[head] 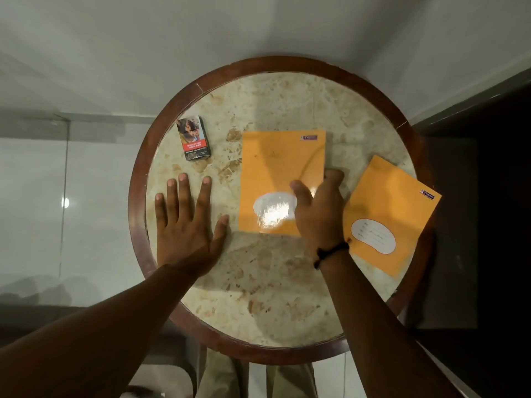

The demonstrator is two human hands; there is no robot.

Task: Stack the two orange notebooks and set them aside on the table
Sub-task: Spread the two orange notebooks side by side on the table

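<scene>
Gathering step: right hand (319, 209) closing on centre notebook (280, 170), grasp unconfirmed; left hand (186, 222) flat, empty; next, onto right-edge notebook (393, 214).

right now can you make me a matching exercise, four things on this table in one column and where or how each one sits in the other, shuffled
Things:
1. left hand
2. right hand
3. tilted notebook
4. small box

Places or states:
A. overhangs the table's right rim
B. far left of the tabletop, apart from both hands
C. flat on bare marble, fingers spread
D. on the right edge of the middle notebook

Pairs: 1-C, 2-D, 3-A, 4-B
</scene>
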